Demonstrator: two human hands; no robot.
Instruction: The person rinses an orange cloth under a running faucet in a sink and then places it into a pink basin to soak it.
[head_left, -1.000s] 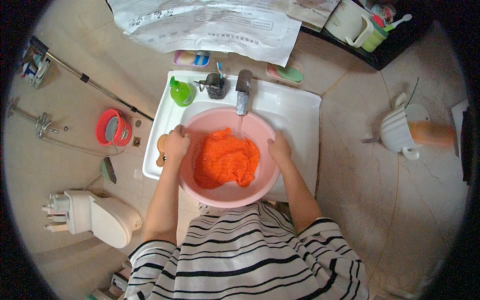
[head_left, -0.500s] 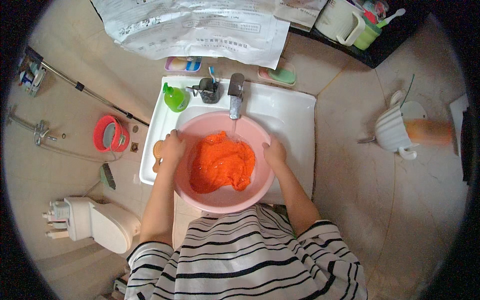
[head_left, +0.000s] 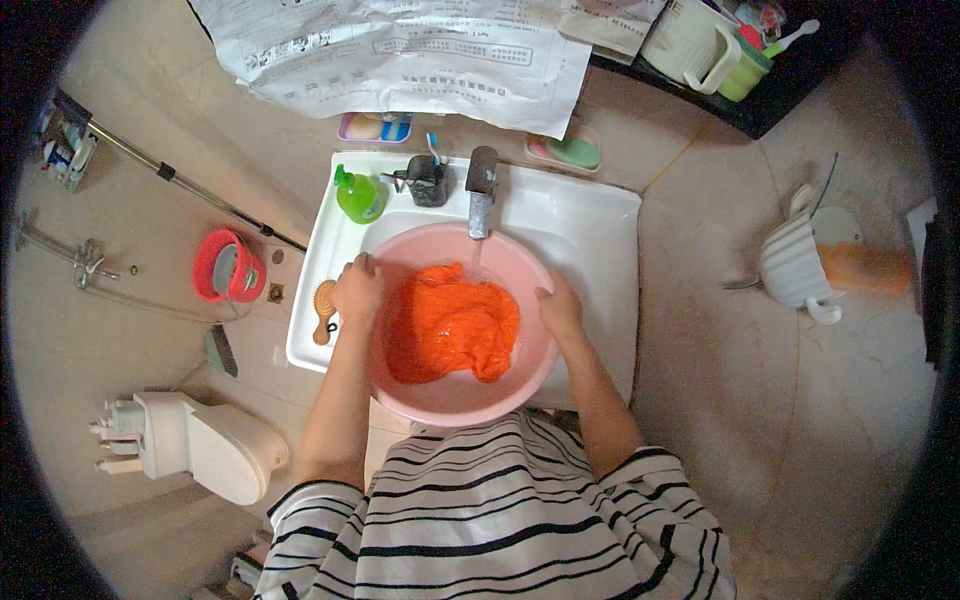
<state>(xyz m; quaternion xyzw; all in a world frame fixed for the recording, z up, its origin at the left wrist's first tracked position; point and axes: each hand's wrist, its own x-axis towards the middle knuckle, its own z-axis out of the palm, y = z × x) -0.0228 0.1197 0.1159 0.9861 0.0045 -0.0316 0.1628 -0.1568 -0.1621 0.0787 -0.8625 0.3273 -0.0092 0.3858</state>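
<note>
A pink plastic basin rests over the front of the white sink, close against my striped shirt. Inside it lies a wet, bright orange cloth, bunched up in water. My left hand grips the basin's left rim, and my right hand grips the right rim, with the fingers curled over the edge. Above the far rim stands the faucet, and a thin stream of water runs from it into the basin. A wooden hairbrush lies on the sink ledge beside my left hand.
On the white sink stand a green pump bottle and a dark toothbrush cup. Soap dishes sit behind it. To the left are a red bucket and a toilet. A black shelf juts out at upper right.
The whole view has shifted slightly, with everything a little farther right. Both hands still hold the basin's rim, and water keeps running. More of the hairbrush shows beside my left hand.
</note>
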